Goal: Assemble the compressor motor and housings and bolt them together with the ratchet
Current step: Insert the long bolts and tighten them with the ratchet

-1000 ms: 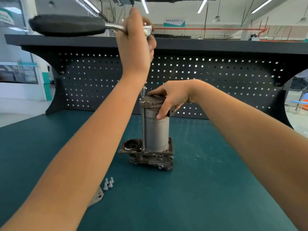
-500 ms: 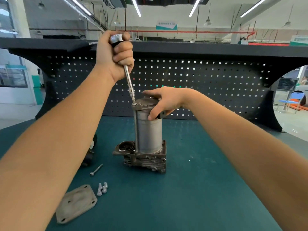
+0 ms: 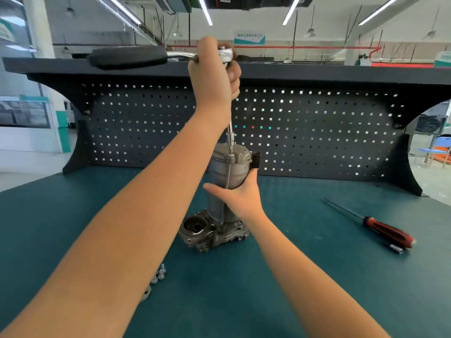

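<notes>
The left hand [image 3: 214, 76] is covering most of the ratchet [image 3: 127, 57] head and the top of its extension bar. Below that hand, the forearm is hiding all but 1 corner of a flat metal plate [image 3: 146, 294]. The right hand [image 3: 240, 196] is masking the middle of the motor housing [image 3: 217, 172]. Right of it, the screwdriver [image 3: 388, 234] handle is showing blurred, and a small piece [image 3: 396, 248] beside it is possibly a bit.

A dark pegboard [image 3: 292, 132] backs the green table [image 3: 341, 276]. Strip lights [image 3: 204, 11] run across the ceiling. A blue chair [image 3: 441, 148] sits at the right edge.
</notes>
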